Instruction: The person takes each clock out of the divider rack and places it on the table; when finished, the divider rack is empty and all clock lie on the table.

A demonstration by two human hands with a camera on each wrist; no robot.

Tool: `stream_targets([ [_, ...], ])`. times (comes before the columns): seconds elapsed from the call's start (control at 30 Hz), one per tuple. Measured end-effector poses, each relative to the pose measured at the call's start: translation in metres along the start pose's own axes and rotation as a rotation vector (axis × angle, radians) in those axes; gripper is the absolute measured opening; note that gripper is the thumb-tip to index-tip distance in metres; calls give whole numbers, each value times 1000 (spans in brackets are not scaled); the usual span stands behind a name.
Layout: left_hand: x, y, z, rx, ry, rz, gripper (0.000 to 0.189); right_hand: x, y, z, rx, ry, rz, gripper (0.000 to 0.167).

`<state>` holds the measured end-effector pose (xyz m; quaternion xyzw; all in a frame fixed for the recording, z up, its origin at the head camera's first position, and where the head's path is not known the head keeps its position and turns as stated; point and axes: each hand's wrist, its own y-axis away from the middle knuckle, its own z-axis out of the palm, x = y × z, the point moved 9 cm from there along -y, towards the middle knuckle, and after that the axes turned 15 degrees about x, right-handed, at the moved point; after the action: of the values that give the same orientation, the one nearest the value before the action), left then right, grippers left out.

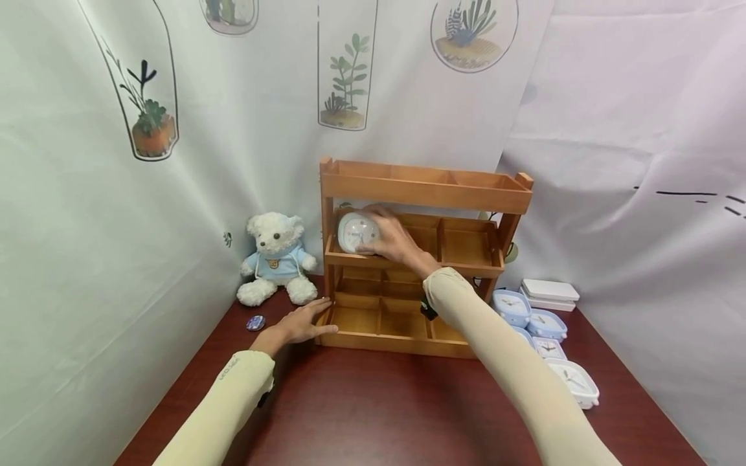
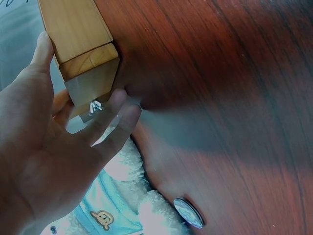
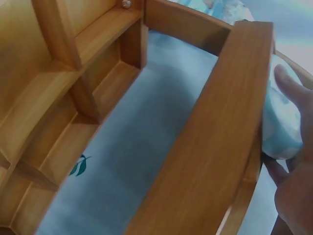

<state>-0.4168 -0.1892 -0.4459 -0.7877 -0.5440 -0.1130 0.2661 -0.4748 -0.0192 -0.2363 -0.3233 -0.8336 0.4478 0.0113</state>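
My right hand (image 1: 392,238) grips a small pale alarm clock (image 1: 357,233) by its right side, at the left compartment of the middle tier of a wooden shelf (image 1: 428,191). The clock's round face looks outward in the head view. In the right wrist view the same clock (image 3: 283,115) is partly hidden behind a wooden board, with my thumb across it. My left hand (image 1: 297,323) touches the shelf's lower left corner, its fingers spread and fairly straight. Seen from the left wrist, the fingers lie about the end of the wooden frame (image 2: 90,58).
A white teddy bear (image 1: 274,255) in a blue hoodie sits left of the shelf. Near it lies a round badge (image 1: 255,323). To the right are several blue and white clocks (image 1: 574,382) and stacked white boxes (image 1: 549,292). A printed curtain (image 1: 262,129) hangs behind the dark red table (image 1: 373,408).
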Motion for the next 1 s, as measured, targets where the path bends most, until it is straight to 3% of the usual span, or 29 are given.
stream_targets([
  [0.2, -2, -3, -1, 7, 17, -16, 84, 6, -3, -26, 139, -134, 110, 86],
  [0.43, -2, -2, 1, 6, 10, 2, 84, 15, 11, -49, 197, -204, 160, 71],
  [0.63, 1, 2, 1, -9, 32, -1, 84, 18, 26, -70, 201, -155, 152, 69],
  [1.0, 5, 1, 0, -3, 18, 6, 84, 9, 60, -117, 223, -235, 37, 69],
])
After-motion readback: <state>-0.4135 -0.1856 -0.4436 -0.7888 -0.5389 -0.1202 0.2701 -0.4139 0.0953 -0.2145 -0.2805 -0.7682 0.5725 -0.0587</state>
